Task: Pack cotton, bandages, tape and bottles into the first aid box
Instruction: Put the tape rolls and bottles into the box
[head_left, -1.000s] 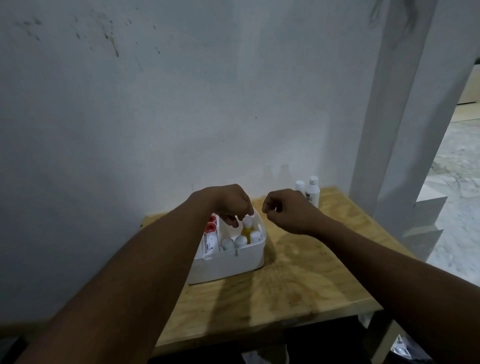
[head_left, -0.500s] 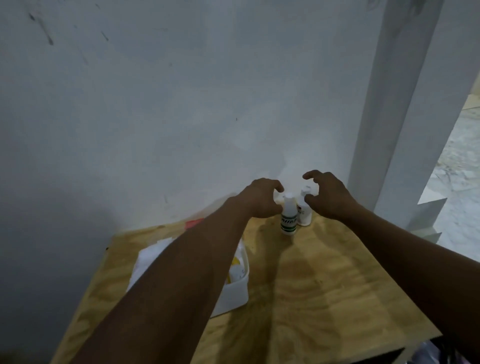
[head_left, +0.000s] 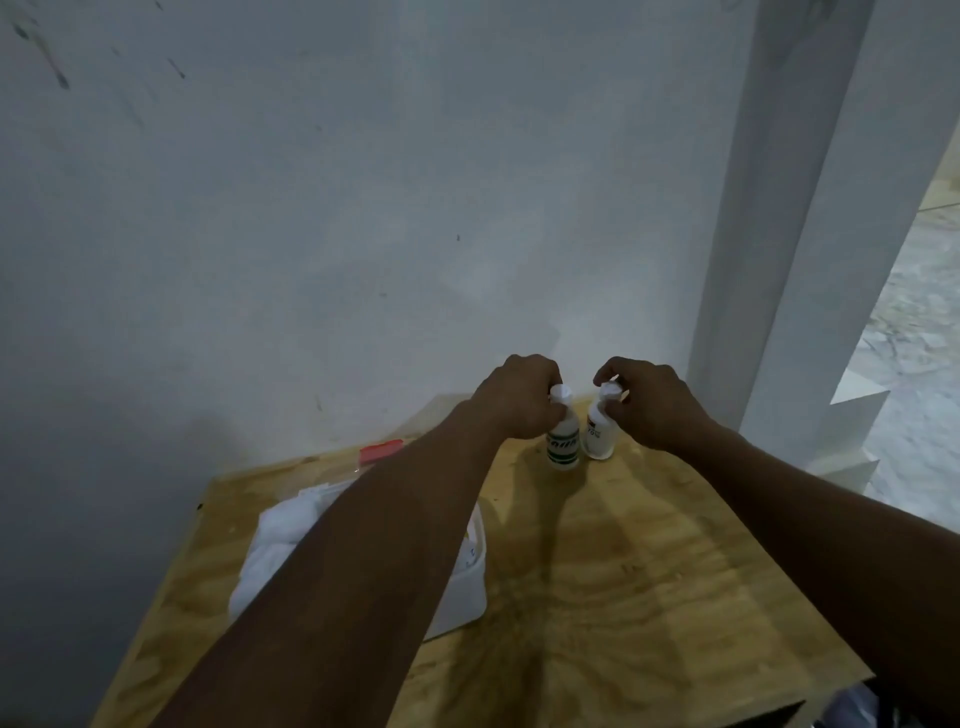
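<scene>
Two small white bottles stand at the back of the wooden table (head_left: 623, 597), close to the wall. My left hand (head_left: 519, 397) is closed around the cap of the left bottle (head_left: 563, 447), which has a green-striped label. My right hand (head_left: 649, 402) grips the cap of the right bottle (head_left: 597, 441), which leans slightly. The white first aid box (head_left: 462, 592) sits at the table's left, mostly hidden under my left forearm. White cotton or bandage material (head_left: 280, 535) shows at the box's left side.
A red-capped item (head_left: 382, 451) lies by the wall behind the box. A grey wall runs along the back of the table. A white pillar (head_left: 779, 260) stands right of the bottles. The table's right edge drops to a pale floor (head_left: 914, 364).
Both hands left the box and reached back to the two bottles. They have now closed on the bottle caps. The camera view has tilted and shifted right.
</scene>
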